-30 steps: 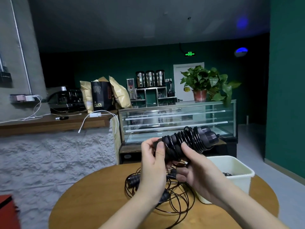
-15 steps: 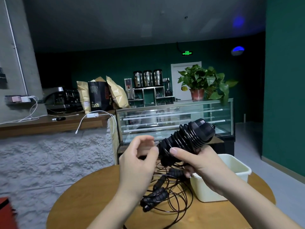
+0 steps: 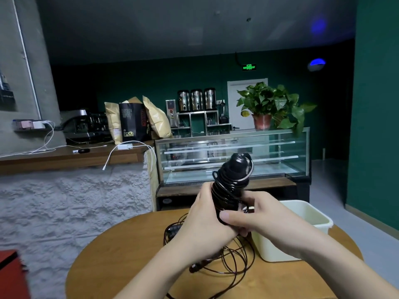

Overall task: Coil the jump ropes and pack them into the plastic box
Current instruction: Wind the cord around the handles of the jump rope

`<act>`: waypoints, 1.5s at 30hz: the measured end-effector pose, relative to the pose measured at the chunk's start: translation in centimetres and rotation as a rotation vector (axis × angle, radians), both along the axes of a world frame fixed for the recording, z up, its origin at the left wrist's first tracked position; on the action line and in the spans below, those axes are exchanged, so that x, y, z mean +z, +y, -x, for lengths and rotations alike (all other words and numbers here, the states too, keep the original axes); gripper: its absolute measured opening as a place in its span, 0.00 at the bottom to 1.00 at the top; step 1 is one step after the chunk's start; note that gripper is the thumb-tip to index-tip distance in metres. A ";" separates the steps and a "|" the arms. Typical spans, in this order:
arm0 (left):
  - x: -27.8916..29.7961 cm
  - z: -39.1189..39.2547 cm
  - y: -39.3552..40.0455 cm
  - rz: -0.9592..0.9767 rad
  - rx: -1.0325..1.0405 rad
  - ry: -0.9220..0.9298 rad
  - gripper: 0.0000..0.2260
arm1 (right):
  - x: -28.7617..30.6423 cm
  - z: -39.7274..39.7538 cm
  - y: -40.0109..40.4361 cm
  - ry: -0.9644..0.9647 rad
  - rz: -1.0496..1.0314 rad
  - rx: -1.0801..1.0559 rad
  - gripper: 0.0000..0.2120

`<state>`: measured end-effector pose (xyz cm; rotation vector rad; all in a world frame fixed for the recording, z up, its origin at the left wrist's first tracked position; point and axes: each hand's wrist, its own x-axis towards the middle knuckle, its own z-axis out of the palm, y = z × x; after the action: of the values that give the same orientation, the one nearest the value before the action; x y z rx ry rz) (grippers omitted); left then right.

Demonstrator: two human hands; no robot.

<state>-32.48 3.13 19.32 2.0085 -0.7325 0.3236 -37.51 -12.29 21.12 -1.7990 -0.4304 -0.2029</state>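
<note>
A black jump rope (image 3: 232,180), its cord wound tightly round its handles, stands nearly upright above the round wooden table (image 3: 121,262). My left hand (image 3: 203,214) grips the lower part of this bundle from the left. My right hand (image 3: 257,216) holds it from the right, thumb pressed across the lowest coils. Under my hands a loose tangle of black ropes (image 3: 228,264) with handles lies on the table. The white plastic box (image 3: 306,216) stands at the right of the table, behind my right wrist; its inside is mostly hidden.
Behind the table stands a glass display case (image 3: 233,156) with a potted plant (image 3: 269,104) on top. A wooden counter (image 3: 64,156) over a rough white wall runs along the left. A red object (image 3: 8,272) sits at the lower left edge.
The wound bundle has swung from lying slanted to standing nearly upright. My left hand, briefly off it, has closed round its lower part again. The view has shifted slightly.
</note>
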 end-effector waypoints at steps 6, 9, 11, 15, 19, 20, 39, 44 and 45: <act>0.2 -0.6 0.8 0.423 -0.379 0.418 0.18 | -0.3 1.6 -0.1 -0.174 -0.052 -0.048 0.18; 0.4 -0.1 1.1 0.674 -0.571 0.704 0.16 | -0.8 2.1 -0.3 -0.289 -0.147 -0.056 0.24; 0.5 -0.1 1.4 0.733 -0.677 0.781 0.19 | -1.0 2.4 -0.7 -0.484 -0.011 -0.135 0.15; 0.8 0.0 1.6 0.672 -0.776 0.825 0.19 | -0.2 1.8 -2.1 -0.793 0.171 -0.374 0.10; 0.5 0.4 1.1 0.584 -0.778 0.788 0.20 | 1.0 1.0 -2.1 -0.831 0.091 -0.364 0.11; 0.4 0.6 0.9 0.564 -0.781 0.775 0.20 | 1.2 1.0 -1.9 -0.851 0.055 -0.357 0.09; 0.4 1.6 -0.5 0.611 -0.642 0.672 0.03 | 2.0 0.1 -1.6 -1.095 0.510 -0.571 0.07; 0.3 1.8 -0.3 0.587 -0.654 0.678 0.04 | 2.1 -0.3 -2.2 -1.123 0.564 -0.517 0.08; 0.3 1.8 -0.2 0.577 -0.654 0.675 0.05 | 2.1 -0.3 -2.3 -1.120 0.577 -0.500 0.09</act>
<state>-34.31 2.90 19.61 1.1288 -0.7015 -0.4666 -37.21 -14.64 23.19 -2.1953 -0.8607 -1.6112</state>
